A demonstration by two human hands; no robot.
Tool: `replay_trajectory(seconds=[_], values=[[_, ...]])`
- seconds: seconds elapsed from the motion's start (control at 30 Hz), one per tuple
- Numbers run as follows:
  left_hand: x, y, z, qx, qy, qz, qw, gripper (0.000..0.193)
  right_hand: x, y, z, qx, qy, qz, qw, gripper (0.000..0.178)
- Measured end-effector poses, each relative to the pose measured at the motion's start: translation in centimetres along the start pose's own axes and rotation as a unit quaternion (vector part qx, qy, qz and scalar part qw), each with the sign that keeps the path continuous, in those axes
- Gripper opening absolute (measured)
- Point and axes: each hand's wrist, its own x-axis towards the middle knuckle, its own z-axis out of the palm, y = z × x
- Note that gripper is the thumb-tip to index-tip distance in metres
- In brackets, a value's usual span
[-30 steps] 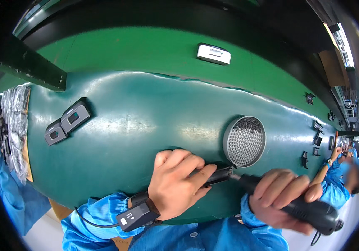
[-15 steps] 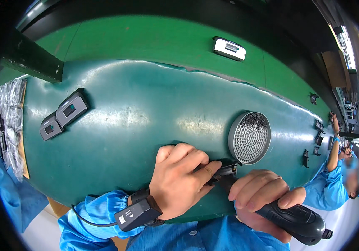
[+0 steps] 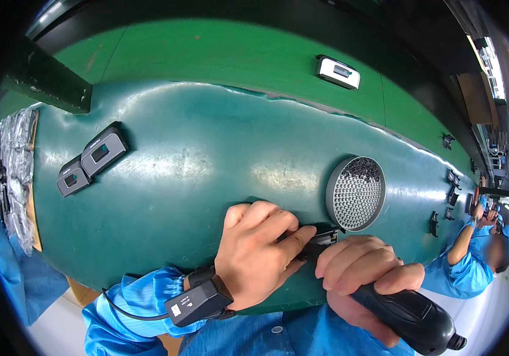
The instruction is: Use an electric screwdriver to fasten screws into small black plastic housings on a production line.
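My left hand (image 3: 260, 252) is closed around a small black plastic part (image 3: 327, 236), pinning it near the table's front edge; most of it hides behind the fingers. My right hand (image 3: 364, 279) grips a black electric screwdriver (image 3: 417, 320), its front end tilted toward that part. Where the tip meets the part is covered by my hands. Just beyond sits a round grey dish (image 3: 356, 196) with a pitted plate, dark screws gathered at its far side.
Two joined grey housings (image 3: 92, 159) lie at left, near bagged parts (image 3: 16, 172). A white-faced housing (image 3: 339, 72) rests on the green belt (image 3: 207, 53). Black parts (image 3: 433, 223) lie at right, beside a co-worker (image 3: 471, 261). A dark green post (image 3: 53, 83) stands back left.
My right hand and the screwdriver have shifted slightly left. The white-faced housing has moved a little to the right along the belt. The co-worker's hand has drawn back from the belt.
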Motion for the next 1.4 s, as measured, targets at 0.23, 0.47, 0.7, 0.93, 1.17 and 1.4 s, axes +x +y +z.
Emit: replay_trajectory(seconds=[0.23, 0.47, 0.7, 0.93, 1.17, 1.4], values=[[-0.1, 0.1, -0.2, 0.015, -0.002, 0.021, 1.000, 0.045, -0.5, 0.2, 0.0, -0.012, -0.038, -0.026, 0.999, 0.070], [-0.7, 0.8, -0.6, 0.026, -0.032, 0.018, 0.999, 0.052, 1.9, -3.2, -6.1, -0.034, 0.190, -0.027, 0.981, 0.070], [-0.1, 2.2, -1.0, 0.069, -0.072, -0.005, 0.995, 0.079, 1.8, -0.8, -8.2, 0.007, 0.189, 0.028, 0.982, 0.077], [0.1, 1.9, -0.5, 0.063, -0.069, -0.002, 0.996, 0.076, 1.2, -0.1, -7.8, 0.018, 0.176, 0.023, 0.984, 0.079], [-0.3, 1.4, -0.3, 0.050, -0.063, 0.010, 0.997, 0.059, 1.2, 0.0, -8.2, 0.012, 0.195, 0.032, 0.980, 0.079], [-0.1, 1.8, -1.0, 0.031, -0.068, -0.006, 0.997, 0.061, 1.7, -0.4, -7.9, 0.024, 0.221, 0.065, 0.973, 0.074]])
